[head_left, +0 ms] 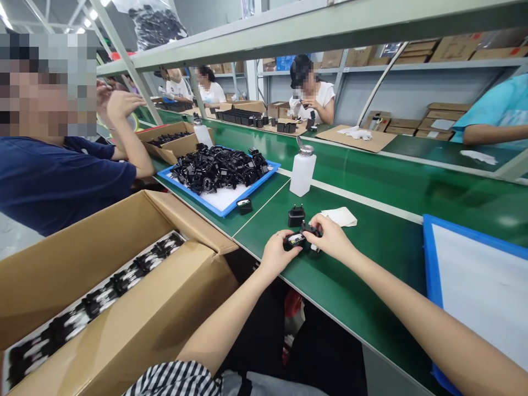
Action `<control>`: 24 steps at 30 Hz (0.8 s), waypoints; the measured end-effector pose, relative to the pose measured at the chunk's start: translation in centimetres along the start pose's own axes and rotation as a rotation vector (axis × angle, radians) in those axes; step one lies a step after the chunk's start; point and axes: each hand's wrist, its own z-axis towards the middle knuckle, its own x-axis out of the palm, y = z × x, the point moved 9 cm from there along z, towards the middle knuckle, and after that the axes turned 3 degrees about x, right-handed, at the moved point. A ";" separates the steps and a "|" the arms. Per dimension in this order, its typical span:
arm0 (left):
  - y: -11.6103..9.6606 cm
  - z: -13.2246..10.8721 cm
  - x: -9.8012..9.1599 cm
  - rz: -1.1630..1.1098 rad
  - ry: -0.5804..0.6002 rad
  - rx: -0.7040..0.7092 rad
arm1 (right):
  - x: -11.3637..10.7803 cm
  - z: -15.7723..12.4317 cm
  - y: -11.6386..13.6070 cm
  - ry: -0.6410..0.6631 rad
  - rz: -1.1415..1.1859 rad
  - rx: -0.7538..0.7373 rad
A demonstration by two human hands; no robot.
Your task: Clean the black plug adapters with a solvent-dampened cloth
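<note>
Near a bottle (pixel 303 171), cloth (pixel 343 216) and standing plug (pixel 296 216), black plugs (pixel 294 241) are held by the left hand (pixel 277 254) and right hand (pixel 331 237).

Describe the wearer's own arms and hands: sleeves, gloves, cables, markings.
Left hand and right hand: no gloves. Left arm: bare forearm, black-and-white striped sleeve ending near the elbow. Right arm: bare as far as shown, no sleeve in frame. No cables or printed markings visible on either.
</note>
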 end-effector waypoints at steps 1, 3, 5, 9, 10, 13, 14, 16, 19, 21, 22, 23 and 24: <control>-0.1 0.0 0.2 0.008 -0.020 0.017 | 0.0 -0.1 0.1 -0.026 -0.053 0.014; -0.4 0.1 0.5 0.030 -0.034 0.055 | 0.0 -0.4 0.7 -0.038 -0.146 0.014; -0.5 0.2 0.7 0.052 -0.029 0.083 | 0.3 -0.5 1.5 0.008 -0.236 -0.020; -0.2 0.4 0.9 0.065 0.016 0.076 | 1.4 -0.9 2.3 0.324 -0.275 -0.108; -0.2 0.5 1.0 0.056 0.031 0.069 | 1.6 -1.0 2.2 0.416 -0.258 -0.111; 0.1 0.5 1.0 0.006 0.057 0.031 | 1.0 -0.9 1.6 0.502 -0.247 -0.082; 0.2 0.6 0.9 -0.019 0.057 0.009 | 0.5 -0.6 1.5 0.462 -0.243 -0.076; 0.5 0.5 0.8 -0.074 0.051 -0.035 | -0.3 -0.1 1.7 0.340 -0.207 -0.090; 0.6 0.4 0.7 -0.132 0.046 -0.054 | -0.1 0.0 2.1 0.230 -0.181 -0.118; 0.6 0.3 0.6 -0.150 0.045 -0.040 | 0.9 -0.2 2.0 0.231 -0.207 -0.107; 0.6 0.3 0.6 -0.156 0.043 -0.033 | 1.4 -0.3 1.8 0.242 -0.210 -0.094; 0.5 0.3 0.6 -0.161 0.042 -0.027 | 1.8 -0.4 1.7 0.254 -0.206 -0.085; 0.5 0.3 0.5 -0.164 0.042 -0.021 | 2.1 -0.5 1.6 0.270 -0.199 -0.085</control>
